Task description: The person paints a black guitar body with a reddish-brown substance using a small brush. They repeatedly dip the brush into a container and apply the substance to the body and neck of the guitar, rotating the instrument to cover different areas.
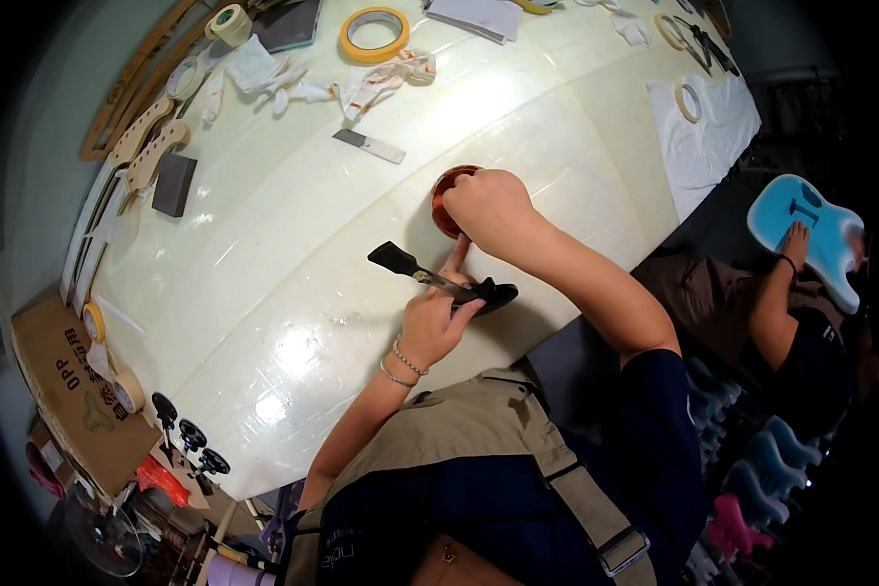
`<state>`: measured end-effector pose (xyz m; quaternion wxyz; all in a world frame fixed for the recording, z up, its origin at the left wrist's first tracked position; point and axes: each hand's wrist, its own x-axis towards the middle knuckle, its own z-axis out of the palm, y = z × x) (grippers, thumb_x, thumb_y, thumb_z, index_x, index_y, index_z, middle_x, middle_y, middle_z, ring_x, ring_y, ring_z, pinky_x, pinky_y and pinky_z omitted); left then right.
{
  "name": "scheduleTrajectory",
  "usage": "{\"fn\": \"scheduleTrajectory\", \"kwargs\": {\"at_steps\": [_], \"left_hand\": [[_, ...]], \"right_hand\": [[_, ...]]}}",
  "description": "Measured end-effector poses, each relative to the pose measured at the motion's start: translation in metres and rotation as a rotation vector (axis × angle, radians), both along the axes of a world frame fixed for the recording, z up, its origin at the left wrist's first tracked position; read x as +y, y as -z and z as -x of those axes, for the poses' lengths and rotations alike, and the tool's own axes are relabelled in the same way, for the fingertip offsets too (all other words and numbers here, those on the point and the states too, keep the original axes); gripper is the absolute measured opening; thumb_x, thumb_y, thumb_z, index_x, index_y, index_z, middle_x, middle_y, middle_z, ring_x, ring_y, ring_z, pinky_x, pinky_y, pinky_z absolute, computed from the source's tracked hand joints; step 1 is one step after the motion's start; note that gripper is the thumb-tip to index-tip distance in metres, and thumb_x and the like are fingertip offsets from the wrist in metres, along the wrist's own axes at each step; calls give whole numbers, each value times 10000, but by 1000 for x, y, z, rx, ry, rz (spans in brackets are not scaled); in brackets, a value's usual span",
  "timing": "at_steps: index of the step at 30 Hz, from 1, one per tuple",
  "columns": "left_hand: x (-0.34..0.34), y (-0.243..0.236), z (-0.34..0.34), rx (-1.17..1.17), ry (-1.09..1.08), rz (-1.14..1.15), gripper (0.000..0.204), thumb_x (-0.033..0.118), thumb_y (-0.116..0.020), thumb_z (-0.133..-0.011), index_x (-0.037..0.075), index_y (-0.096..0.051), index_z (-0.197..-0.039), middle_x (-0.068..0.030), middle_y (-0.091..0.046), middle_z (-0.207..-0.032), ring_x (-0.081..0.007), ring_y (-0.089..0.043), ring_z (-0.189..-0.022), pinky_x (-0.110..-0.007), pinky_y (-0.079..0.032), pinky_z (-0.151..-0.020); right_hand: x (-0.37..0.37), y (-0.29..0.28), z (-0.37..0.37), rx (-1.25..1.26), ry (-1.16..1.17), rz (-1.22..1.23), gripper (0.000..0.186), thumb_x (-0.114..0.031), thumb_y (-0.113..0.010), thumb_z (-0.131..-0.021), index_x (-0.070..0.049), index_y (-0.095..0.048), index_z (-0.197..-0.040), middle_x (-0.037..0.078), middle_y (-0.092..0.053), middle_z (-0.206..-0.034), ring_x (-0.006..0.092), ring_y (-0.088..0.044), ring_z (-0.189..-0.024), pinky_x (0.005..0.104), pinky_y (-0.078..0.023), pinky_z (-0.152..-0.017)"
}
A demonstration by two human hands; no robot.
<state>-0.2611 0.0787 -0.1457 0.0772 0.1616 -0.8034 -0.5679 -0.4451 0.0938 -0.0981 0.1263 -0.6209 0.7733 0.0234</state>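
My left hand point(432, 322) holds a black tool point(396, 259) with a flared flat end, a thin metal stem and a rounded black part by my thumb; I cannot tell its exact kind. One finger of that hand stretches up to the lower rim of a round reddish-brown dish point(442, 208). Over this dish my right hand point(488, 203) is closed, its fingertips down inside. Whatever they pinch, if anything, is hidden. Beyond the dish, on the plastic-covered table point(254, 264), lies a flat scraper blade point(369, 146).
Tape rolls point(374, 35), crumpled stained cloths point(386, 83), a dark block point(174, 187) and guitar necks point(154, 156) line the far and left edges. A cardboard box point(73, 400) stands at left. On the right another person's hand point(797, 244) rests on a blue guitar body point(830, 234).
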Motion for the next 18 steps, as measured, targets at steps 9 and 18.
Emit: {"fn": "scheduleTrajectory", "kwargs": {"at_steps": [9, 18], "left_hand": [[-1, 7, -4, 3, 6, 35, 196, 109, -618, -773, 24, -522, -922, -200, -448, -1298, -301, -629, -835, -310, -494, -695], [-4, -15, -4, 183, -84, -34, 224, 90, -666, -760, 12, -512, -903, -189, -466, -1294, -230, -639, -799, -295, -504, -683]], "right_hand": [[-6, -2, 0, -121, 124, -170, 60, -84, -640, -634, -41, -646, -676, 133, -633, -691, 264, -633, -666, 337, -513, -546], [36, -47, 20, -391, 426, 148, 108, -91, -634, -728, -40, -674, -814, 112, -636, -710, 233, -620, -656, 312, -485, -567]]}}
